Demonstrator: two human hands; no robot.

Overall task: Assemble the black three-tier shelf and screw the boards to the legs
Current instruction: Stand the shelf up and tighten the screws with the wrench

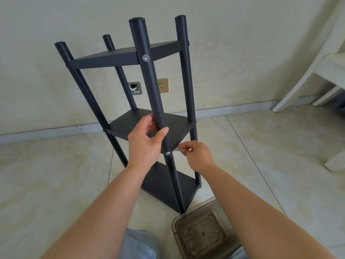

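The black three-tier shelf (104, 59) stands upright on the tiled floor near the wall, all three boards between its four legs. My left hand (145, 141) grips the nearest leg (149, 86) just above the middle board (179, 128). My right hand (197, 154) pinches a small silver tool (177, 149) at the middle board's front edge, right of that leg. A silver screw head (168, 153) shows on the leg at the middle board, and another screw head (145, 57) shows at the top board.
A translucent plastic box (203, 232) sits on the floor by the shelf's nearest foot. A white chair (306, 75) stands at the right. The wall behind carries a gold socket (162, 85) and a grey wall port (134, 88).
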